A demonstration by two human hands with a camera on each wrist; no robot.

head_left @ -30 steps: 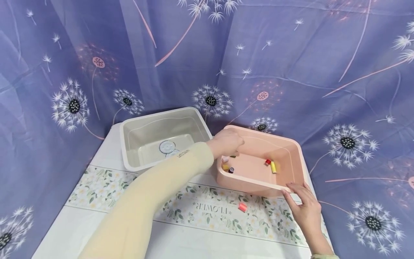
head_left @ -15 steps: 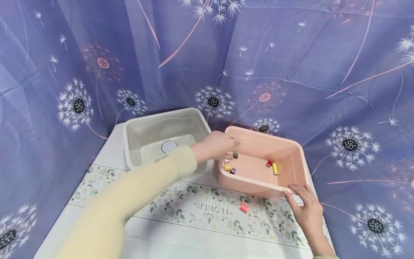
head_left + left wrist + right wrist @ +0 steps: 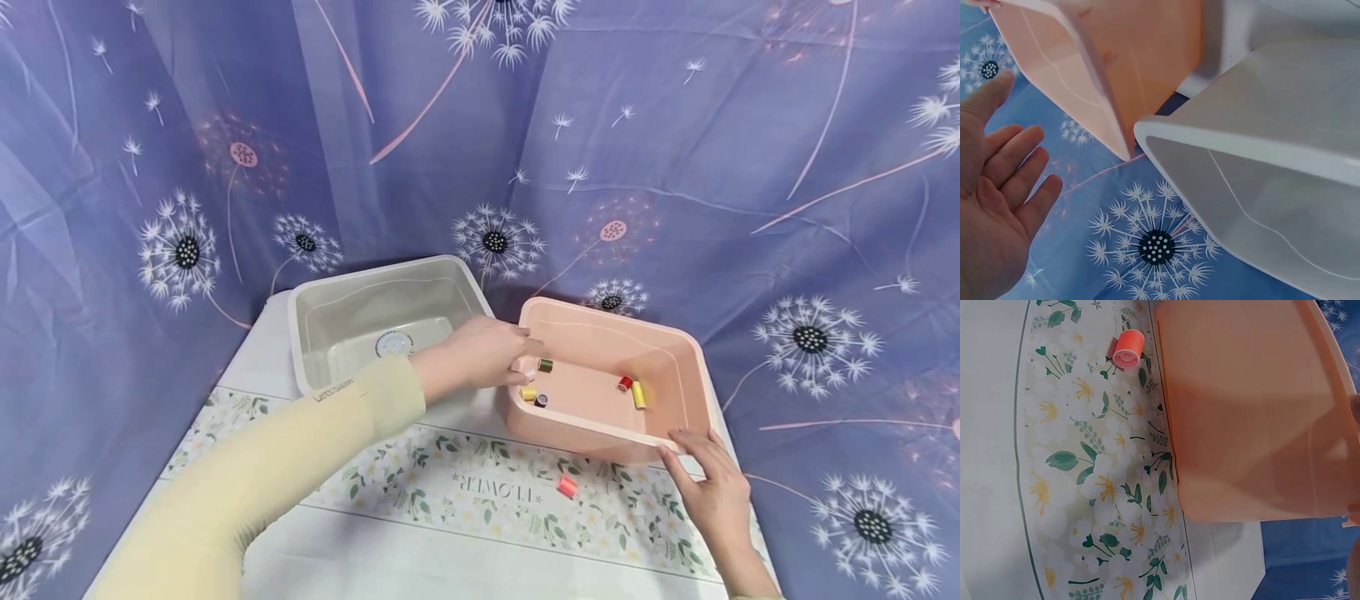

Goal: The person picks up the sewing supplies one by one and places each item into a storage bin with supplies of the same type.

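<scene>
My left hand (image 3: 480,352) hovers over the left rim of the pink plastic bin (image 3: 600,433). Its palm and loosely bent fingers hold nothing in the left wrist view. Inside the bin lie small thread spools: a green spool (image 3: 546,365), a yellow spool (image 3: 528,393) and a dark spool (image 3: 541,401) near the left end, plus a red spool (image 3: 625,383) beside a longer yellow spool (image 3: 638,395) toward the right. A pale spool is partly covered by my left fingers. My right hand (image 3: 716,492) grips the bin's front right rim between thumb and fingers.
A grey bin (image 3: 390,279) stands left of the pink one, with a clear round piece with a dark dotted rim (image 3: 393,343) inside. A coral spool (image 3: 567,487) lies on the flower-printed tablecloth (image 3: 480,500) in front. A blue dandelion curtain (image 3: 390,192) hangs behind.
My left hand has drawn back leftward out of the pink bin toward its left rim, uncovering the green spool. My right hand stays on the rim.
</scene>
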